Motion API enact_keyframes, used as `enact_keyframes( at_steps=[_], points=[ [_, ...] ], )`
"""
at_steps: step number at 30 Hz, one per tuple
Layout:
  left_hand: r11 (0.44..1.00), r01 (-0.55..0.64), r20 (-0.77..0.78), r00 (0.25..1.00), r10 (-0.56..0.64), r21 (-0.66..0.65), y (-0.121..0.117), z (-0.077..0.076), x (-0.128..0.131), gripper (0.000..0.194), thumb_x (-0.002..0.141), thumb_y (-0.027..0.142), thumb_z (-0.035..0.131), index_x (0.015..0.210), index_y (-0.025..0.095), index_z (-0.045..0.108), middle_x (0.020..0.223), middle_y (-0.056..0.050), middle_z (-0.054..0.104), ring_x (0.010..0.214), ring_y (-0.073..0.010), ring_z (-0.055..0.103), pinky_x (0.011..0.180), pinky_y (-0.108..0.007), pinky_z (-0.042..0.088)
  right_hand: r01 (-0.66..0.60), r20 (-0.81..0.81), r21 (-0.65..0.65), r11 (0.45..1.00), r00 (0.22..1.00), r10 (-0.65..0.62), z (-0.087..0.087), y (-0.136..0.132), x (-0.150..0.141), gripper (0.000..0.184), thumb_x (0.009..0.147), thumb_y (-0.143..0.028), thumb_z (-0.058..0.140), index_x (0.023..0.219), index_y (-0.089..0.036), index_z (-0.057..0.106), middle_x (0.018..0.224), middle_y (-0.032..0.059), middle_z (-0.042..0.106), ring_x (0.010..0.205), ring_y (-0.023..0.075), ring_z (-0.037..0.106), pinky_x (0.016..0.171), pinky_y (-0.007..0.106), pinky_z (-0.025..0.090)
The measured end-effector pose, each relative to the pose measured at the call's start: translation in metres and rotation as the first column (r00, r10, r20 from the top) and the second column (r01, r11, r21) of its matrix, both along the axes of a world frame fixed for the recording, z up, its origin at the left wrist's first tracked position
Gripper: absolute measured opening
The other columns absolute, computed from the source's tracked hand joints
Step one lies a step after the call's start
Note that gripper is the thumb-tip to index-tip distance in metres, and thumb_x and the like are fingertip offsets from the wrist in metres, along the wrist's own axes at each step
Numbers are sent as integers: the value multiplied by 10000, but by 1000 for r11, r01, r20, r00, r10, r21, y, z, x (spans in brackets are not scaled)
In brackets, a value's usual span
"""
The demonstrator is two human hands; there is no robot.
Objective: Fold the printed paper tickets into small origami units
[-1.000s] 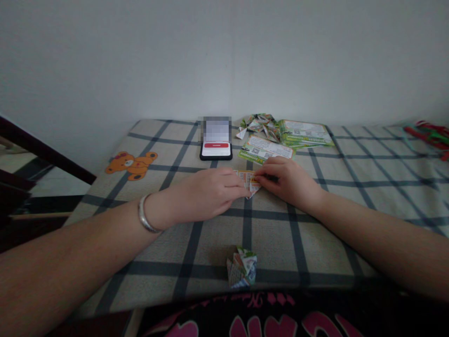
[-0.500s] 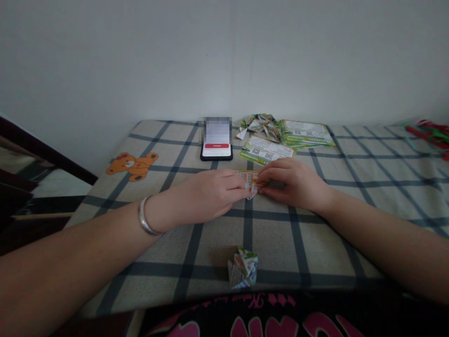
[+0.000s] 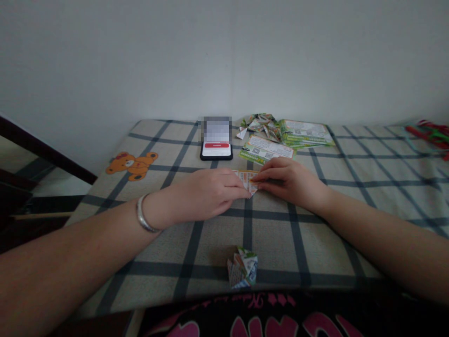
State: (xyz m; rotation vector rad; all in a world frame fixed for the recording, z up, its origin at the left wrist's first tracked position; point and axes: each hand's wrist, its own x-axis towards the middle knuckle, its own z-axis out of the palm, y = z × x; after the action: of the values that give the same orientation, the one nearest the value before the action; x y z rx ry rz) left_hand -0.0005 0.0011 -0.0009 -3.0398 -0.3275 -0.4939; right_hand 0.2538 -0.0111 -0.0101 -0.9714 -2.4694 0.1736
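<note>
A small printed paper (image 3: pixel 247 177), folded to a point at its near edge, lies on the checked tablecloth between my hands. My left hand (image 3: pixel 213 194), with a silver bangle at the wrist, covers its left side, fingers together and pressing on it. From the other side, my right hand (image 3: pixel 287 182) pinches the paper's right part between thumb and fingers. Both palms hide some of the paper. Closer to me stands a folded paper piece (image 3: pixel 243 267) with several points, touched by neither hand.
A phone (image 3: pixel 216 140) with a lit screen lies near the wall. Beside it are several folded paper pieces (image 3: pixel 259 125), a loose leaflet (image 3: pixel 267 149) and a stack of leaflets (image 3: pixel 307 134). An orange bear picture (image 3: pixel 131 164) is at left, a red and green item (image 3: pixel 430 135) far right.
My right hand's fingertips have slid slightly left along the paper, closer to my left hand. My left hand has barely shifted, and the other things stay put.
</note>
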Motion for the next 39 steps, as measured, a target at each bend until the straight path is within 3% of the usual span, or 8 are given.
enact_keyframes(
  at_steps=[7, 19, 26, 31, 39],
  points=[
    [999, 21, -24, 1000, -20, 29, -1, 2, 0, 283, 892, 120, 487, 1112, 168, 659, 1043, -77, 680, 980, -209, 620, 871, -355, 542, -9, 21, 33, 999, 1000, 8, -2, -1, 0, 218, 913, -291, 601, 1048, -192, 741, 997, 82, 683, 896, 185, 615, 801, 328, 515],
    [998, -1, -44, 999, 4, 68, -1, 1, 0, 279, 892, 142, 499, 1126, 167, 649, 1035, -77, 665, 933, -212, 605, 810, -345, 541, -31, 201, 180, 983, 980, -6, 3, -7, -3, 259, 954, -280, 519, 1028, -169, 741, 1036, 89, 693, 900, 211, 612, 806, 351, 501],
    [999, -23, 9, 1000, 22, 42, -1, -2, 0, 323, 897, 116, 488, 1187, 151, 625, 1115, -80, 670, 1025, -209, 598, 904, -358, 520, -37, 197, 170, 985, 980, 3, 2, -6, -1, 271, 961, -298, 510, 1062, -183, 734, 1040, 80, 691, 908, 204, 601, 817, 341, 489],
    [999, -24, -29, 999, 26, 49, -1, -1, 0, 299, 902, 139, 499, 1166, 167, 639, 1063, -74, 672, 972, -207, 609, 837, -341, 538, -42, 196, 180, 983, 981, 6, 1, -7, -1, 270, 958, -294, 515, 1060, -176, 735, 1037, 84, 691, 904, 204, 594, 813, 338, 488],
    [989, 2, -48, 999, 5, 147, -2, -3, 1, 343, 868, 118, 520, 1198, 130, 610, 1200, -107, 637, 1048, -234, 591, 912, -379, 526, -42, 218, 209, 977, 976, -4, 0, -8, -1, 271, 959, -291, 508, 1074, -181, 728, 1039, 79, 693, 907, 205, 599, 819, 343, 493]
  ],
)
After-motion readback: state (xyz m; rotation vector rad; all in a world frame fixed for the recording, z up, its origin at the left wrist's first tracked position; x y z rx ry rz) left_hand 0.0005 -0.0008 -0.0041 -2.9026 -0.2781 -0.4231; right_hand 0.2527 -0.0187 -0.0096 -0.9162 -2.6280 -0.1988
